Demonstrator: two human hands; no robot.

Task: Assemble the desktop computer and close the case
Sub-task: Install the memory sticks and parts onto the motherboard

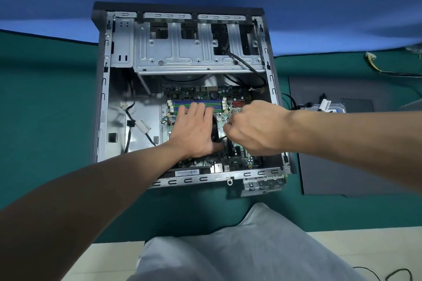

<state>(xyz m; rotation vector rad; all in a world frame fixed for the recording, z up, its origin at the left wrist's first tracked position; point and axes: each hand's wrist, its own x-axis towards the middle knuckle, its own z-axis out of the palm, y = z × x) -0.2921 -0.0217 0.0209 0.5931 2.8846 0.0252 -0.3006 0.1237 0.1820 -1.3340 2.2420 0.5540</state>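
STEP: fitting and wiring the cooler, I judge | WHERE: open grey metal desktop case on its side on green surface, green motherboard inside | left hand: grip wide, flat on black cooler fan | right hand: grip curled, apparently pinching thin black wire | NEXT: likely seat the wire's plug squarely; dark grey side panel lies beside the case.

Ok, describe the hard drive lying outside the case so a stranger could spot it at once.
Find the open computer case on the green mat; right of it lies a flat dark grey side panel. On the panel's far half sits the hard drive: a silver box with a white label and black cables attached, the only raised thing on that sheet.
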